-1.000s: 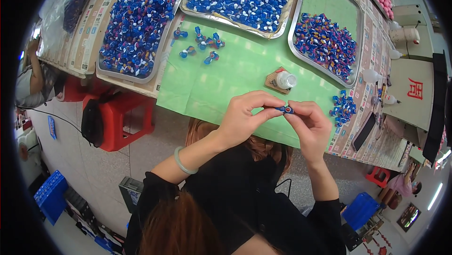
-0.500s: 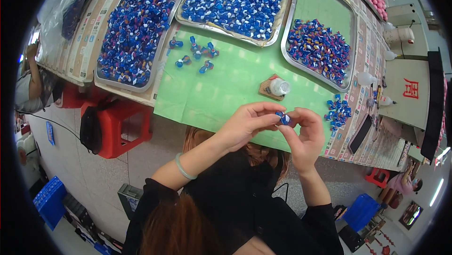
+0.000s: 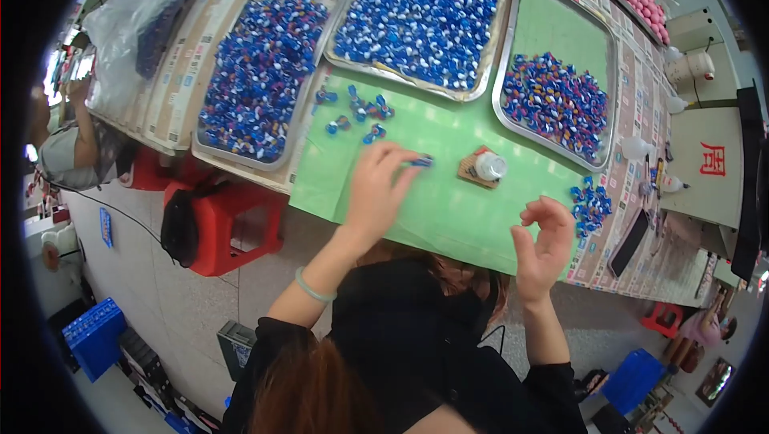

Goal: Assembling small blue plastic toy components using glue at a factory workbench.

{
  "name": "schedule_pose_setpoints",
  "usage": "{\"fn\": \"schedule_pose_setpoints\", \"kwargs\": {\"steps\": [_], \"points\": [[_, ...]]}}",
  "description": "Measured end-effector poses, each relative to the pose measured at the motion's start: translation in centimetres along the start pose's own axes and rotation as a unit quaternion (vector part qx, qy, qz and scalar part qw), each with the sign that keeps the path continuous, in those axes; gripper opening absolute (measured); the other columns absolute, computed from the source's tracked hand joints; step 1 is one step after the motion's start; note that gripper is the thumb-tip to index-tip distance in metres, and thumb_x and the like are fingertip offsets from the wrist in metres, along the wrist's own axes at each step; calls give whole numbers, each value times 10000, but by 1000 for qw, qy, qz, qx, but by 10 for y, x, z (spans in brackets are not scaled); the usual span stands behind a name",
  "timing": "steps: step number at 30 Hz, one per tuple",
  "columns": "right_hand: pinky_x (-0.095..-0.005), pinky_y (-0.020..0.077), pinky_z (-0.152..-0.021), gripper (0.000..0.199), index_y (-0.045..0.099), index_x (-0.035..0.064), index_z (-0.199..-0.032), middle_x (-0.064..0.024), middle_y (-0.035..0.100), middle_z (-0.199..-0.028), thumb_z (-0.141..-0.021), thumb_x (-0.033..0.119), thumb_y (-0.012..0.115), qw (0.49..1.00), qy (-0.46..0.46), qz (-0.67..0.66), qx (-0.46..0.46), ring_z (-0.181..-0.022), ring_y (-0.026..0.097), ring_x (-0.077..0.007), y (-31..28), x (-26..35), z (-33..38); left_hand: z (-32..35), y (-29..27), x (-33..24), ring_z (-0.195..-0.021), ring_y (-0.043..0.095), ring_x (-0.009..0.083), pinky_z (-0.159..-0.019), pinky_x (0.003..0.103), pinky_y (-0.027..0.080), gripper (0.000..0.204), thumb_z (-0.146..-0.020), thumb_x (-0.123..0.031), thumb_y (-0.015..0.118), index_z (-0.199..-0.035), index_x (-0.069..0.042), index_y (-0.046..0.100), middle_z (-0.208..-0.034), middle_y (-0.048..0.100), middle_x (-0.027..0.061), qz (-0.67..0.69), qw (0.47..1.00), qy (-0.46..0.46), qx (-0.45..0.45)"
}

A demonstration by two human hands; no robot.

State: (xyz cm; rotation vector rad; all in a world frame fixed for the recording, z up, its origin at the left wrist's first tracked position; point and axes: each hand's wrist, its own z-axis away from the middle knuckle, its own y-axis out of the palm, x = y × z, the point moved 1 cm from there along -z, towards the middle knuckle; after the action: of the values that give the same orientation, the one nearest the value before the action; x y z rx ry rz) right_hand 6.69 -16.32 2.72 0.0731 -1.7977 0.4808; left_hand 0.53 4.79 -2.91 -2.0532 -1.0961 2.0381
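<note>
Between the thumb and fingertips of my left hand point(image 3: 375, 192) is a small blue plastic piece point(image 3: 422, 161), held just over the green sheet point(image 3: 432, 222). My right hand point(image 3: 545, 246) is raised at the sheet's near right side, its fingers curved and apart with nothing in them. A small clear bottle with a white top point(image 3: 490, 166) stands on a brown pad point(image 3: 469, 171) between the hands. Beyond my left hand lies a loose group of blue pieces point(image 3: 360, 109). Another small pile of blue pieces point(image 3: 591, 208) sits to the right of my right hand.
Three metal trays of small blue pieces stand along the far side: left tray point(image 3: 280, 149), middle tray point(image 3: 481, 81), right tray point(image 3: 501, 113). A dark phone point(image 3: 630, 243) and glue bottles lie at the right. A red stool point(image 3: 228, 230) is at the left, near another person's arm point(image 3: 84, 133).
My hands have parted. The left has moved left and away from me with the blue piece; the right has let go of it and drawn slightly right. The whole view has shifted a little.
</note>
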Motion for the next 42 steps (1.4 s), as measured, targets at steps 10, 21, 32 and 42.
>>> {"fn": "schedule_pose_setpoints", "kwargs": {"steps": [10, 21, 32, 42], "points": [[-259, 417, -727, 299, 479, -17, -1042, -79, 506, -898, -755, -57, 555, 998, 51, -25, -26, -773, 498, -137, -18, -17, 12, -124, 5, 14, -1108, 361, 355, -911, 511, 270, 529, -787, -432, 541, -1173, -80, 463, -1176, 414, 185, -280, 950, 91, -107], [-223, 421, -648, 117, 562, -22, -898, -57, 560, -801, -783, 1, 562, 994, 0, 91, -63, -693, 517, -113, -38, -41, -41, -182, 51, 19, -846, 500, 280, -643, 377, 464, 308, -780, -335, 580, -959, -94, 512, -879, 508, 100, -330, 919, 207, -58], [-340, 408, -753, 166, 602, 28, -875, -101, 597, -843, -721, 89, 603, 930, -153, 325, 80, -812, 514, -270, 3, -85, -165, -212, 25, 25, -635, 526, 214, -646, 344, 466, 272, -879, -314, 477, -924, -48, 514, -718, 501, 63, 516, 825, -208, -102], [-338, 448, -668, 144, 602, 35, -845, -106, 611, -806, -705, 64, 588, 933, -167, 318, 1, -731, 567, -259, 16, -87, -174, -212, 21, 29, -923, 505, 265, -920, 561, 340, 299, -942, -233, 253, -911, -3, 442, -953, 490, 147, 836, 458, -285, -100]]}}
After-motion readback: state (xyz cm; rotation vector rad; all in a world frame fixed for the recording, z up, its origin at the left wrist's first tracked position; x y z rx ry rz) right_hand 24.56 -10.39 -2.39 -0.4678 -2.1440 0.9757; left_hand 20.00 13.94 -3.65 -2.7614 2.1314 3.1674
